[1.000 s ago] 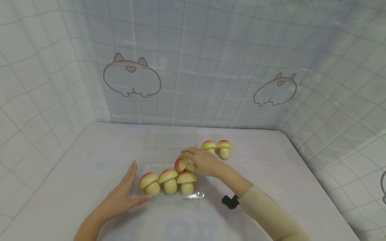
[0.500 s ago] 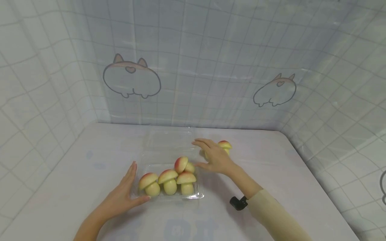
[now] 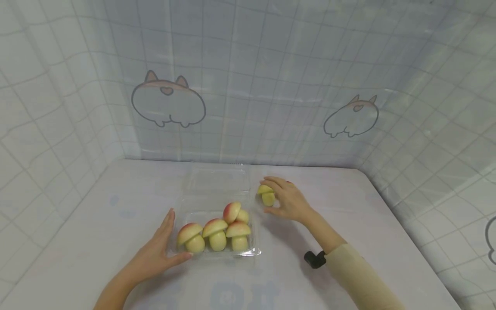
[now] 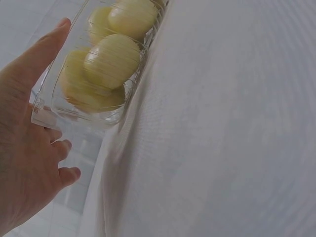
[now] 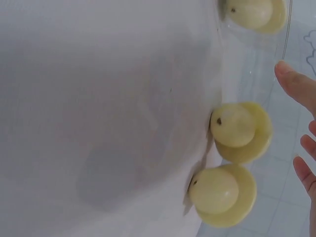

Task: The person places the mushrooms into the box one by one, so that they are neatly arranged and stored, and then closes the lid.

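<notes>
The left hand [image 3: 156, 252] spreads wide around the left end of the box [image 3: 248, 253], which holds four mushrooms [image 3: 217, 240]. The right hand [image 3: 288, 201], loosely parted and holding nothing, hovers by two loose mushrooms [image 3: 268, 198] on the counter [image 3: 356, 224]. Fingers brushing one loose mushroom could topple its close neighbour; a bump could dislodge the tilted one in the box's back.

The box [image 3: 251, 252] looks like clear glossy plastic, the mushroom figures [image 3: 218, 241] inside it smooth with a faint shine, the tablecloth [image 3: 97, 232] beneath it matt, the wall sheet [image 3: 255, 94] behind it softly shiny
</notes>
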Available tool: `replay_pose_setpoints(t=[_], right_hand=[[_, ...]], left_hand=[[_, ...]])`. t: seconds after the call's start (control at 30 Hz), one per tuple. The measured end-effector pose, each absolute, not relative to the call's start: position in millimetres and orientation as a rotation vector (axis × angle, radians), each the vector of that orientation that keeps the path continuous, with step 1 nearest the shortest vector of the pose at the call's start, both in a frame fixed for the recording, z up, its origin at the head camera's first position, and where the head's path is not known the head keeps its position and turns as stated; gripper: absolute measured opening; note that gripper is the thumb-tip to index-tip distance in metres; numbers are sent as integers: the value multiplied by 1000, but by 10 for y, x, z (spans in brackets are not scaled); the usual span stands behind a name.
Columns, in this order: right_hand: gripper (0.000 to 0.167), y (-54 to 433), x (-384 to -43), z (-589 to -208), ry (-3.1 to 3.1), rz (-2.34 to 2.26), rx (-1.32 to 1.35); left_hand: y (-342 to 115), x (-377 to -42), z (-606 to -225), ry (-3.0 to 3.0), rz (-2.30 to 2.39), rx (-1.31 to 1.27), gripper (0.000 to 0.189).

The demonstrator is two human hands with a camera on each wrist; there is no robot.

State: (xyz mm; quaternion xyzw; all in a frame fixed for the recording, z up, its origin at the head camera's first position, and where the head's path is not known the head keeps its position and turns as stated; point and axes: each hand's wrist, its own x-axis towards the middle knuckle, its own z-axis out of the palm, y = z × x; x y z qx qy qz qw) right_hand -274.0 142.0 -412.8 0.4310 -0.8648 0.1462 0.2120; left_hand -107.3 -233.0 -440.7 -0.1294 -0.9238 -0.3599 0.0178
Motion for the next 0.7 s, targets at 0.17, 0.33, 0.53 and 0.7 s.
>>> replay_pose_setpoints(t=[0.17, 0.33, 0.53, 0.7], right_hand=[[85, 1503, -2772, -4139, -2446, 429, 1170], [83, 1602, -2810, -4172, -2454, 471, 1149], [84, 1713, -2862, -4233, -2465, 492, 1125], [83, 1803, -2920, -4287, -2511, 467, 1078]], left_hand=[[-2337, -1071, -4421, -2867, -1112, -402, 117], [-2339, -1068, -4423, -2862, -1131, -401, 116], [-2343, -1072, -4438, -2864, -1128, -396, 116], [-2346, -1073, -4446, -2864, -1111, -393, 116]])
